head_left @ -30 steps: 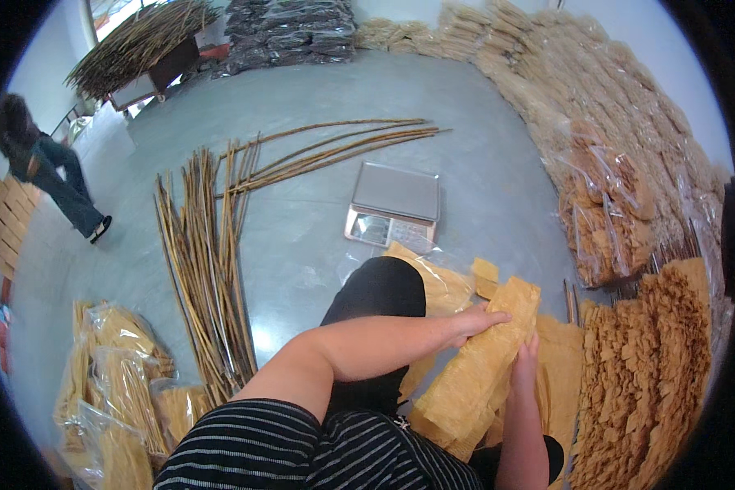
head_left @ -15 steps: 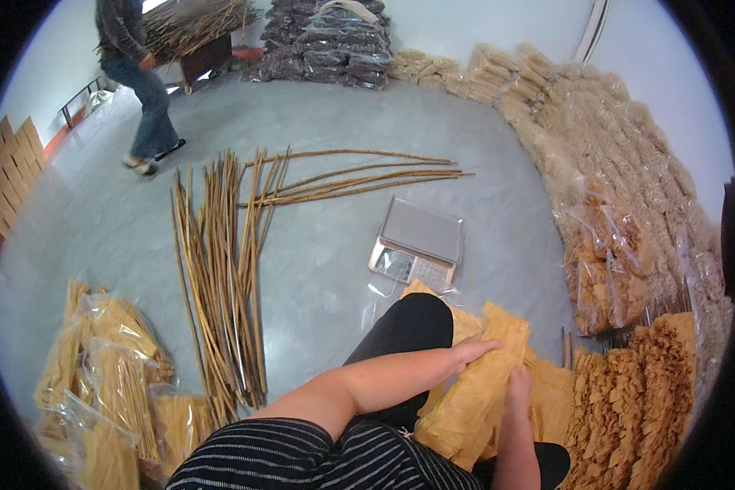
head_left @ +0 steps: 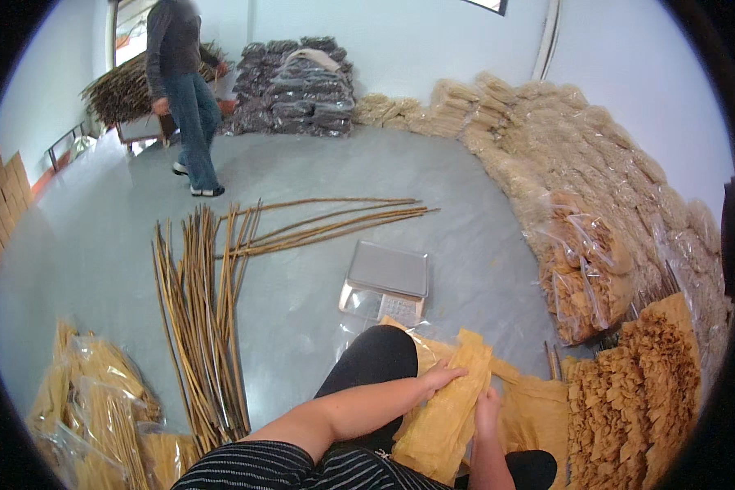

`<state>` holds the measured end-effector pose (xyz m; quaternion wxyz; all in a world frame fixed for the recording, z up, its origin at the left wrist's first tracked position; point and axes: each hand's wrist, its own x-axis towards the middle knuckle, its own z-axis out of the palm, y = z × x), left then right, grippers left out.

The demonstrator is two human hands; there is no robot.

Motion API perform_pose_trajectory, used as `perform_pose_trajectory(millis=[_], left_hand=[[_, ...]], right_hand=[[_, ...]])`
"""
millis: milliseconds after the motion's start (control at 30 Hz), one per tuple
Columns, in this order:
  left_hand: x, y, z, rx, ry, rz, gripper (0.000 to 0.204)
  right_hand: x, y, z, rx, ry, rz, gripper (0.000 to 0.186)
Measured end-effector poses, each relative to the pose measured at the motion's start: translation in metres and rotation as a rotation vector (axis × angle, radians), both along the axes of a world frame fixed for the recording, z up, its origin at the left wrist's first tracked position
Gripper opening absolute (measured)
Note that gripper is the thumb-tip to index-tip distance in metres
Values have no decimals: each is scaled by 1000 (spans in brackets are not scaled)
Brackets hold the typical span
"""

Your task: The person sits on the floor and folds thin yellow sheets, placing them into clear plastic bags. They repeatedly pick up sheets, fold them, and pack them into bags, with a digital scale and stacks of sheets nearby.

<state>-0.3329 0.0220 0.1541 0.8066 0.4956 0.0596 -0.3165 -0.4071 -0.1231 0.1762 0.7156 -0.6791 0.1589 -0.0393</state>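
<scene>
A long stack of wrinkled golden-yellow sheets (head_left: 441, 420) lies slanting across my lap. My left hand (head_left: 443, 376) is closed on its left edge, near the top end, while my right hand (head_left: 487, 412) grips the right edge a little lower. More yellow sheets (head_left: 531, 408) are spread beside my right arm, and some lie under clear plastic beyond my knee. A metal weighing scale (head_left: 388, 269) sits on the floor just past them.
Long brown sticks (head_left: 204, 327) lie at left, bagged yellow bundles (head_left: 106, 392) lower left. Ruffled brown sheets (head_left: 621, 392), orange-brown bags (head_left: 584, 269) and pale bundles (head_left: 580, 155) line the right. A person (head_left: 184, 106) stands near a stick-laden trolley (head_left: 118, 90) and dark bagged bundles (head_left: 302, 90).
The other person has moved from the far left toward the back by the trolley. My view has tilted up, showing more wall. Both my hands still hold the yellow sheets.
</scene>
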Motion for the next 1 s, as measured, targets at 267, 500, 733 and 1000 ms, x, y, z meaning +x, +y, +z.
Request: perform_pose_trajectory(millis=[267, 500, 733, 1000], left_hand=[[-3, -35, -12, 92, 90, -108, 49], [-1, -45, -15, -146, 191, -362, 42], [-10, -47, -13, -179, 235, -318, 46], [0, -47, -29, -185, 273, -273, 48]], right_hand=[[-7, -48, -39, -113, -42, -130, 17], [-14, -53, -34, -40, -97, -232, 19], [-23, -56, -25, -3, -8, -159, 24], [-17, -49, -36, -78, -139, -261, 25]])
